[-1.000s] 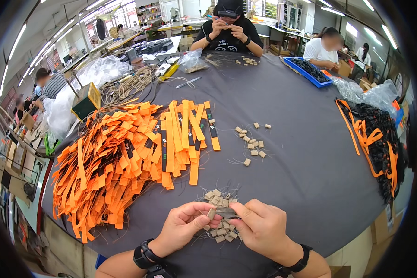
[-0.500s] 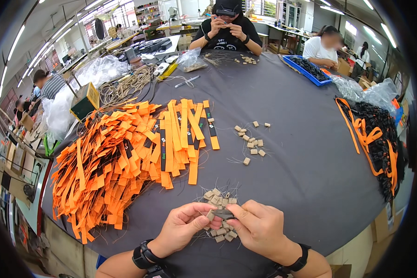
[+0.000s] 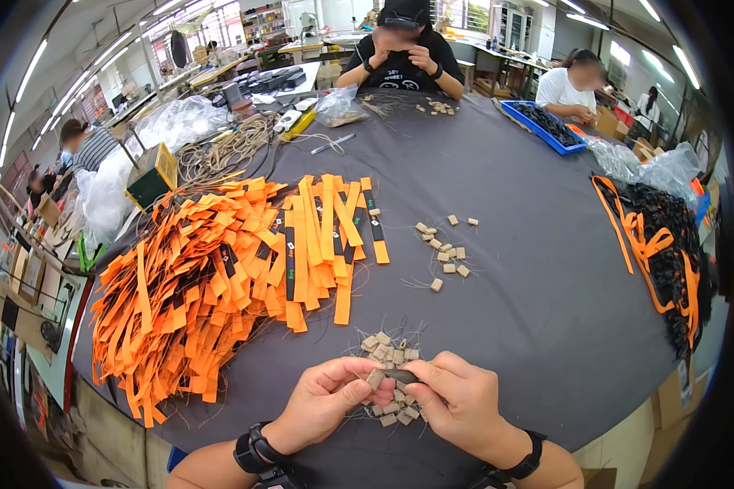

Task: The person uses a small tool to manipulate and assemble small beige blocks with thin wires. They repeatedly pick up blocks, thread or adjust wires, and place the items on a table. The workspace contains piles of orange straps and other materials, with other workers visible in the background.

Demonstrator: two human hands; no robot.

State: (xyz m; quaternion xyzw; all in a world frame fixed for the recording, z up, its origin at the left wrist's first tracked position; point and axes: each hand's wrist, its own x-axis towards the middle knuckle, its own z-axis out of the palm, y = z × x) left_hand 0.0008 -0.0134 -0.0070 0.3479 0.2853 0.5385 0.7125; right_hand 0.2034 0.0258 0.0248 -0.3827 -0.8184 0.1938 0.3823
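Tan tag [image 3: 376, 378] between 2 curled, pinching hands [image 3: 395, 397]

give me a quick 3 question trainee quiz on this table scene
1. True or false: the heap of orange strips lies to the person's left.
2. What do the left hand and right hand pinch between them? A) a small tan tag B) scissors C) a blue tray
3. Fill in: the tablecloth is dark ____.

Key: 1 true; 2 A; 3 grey
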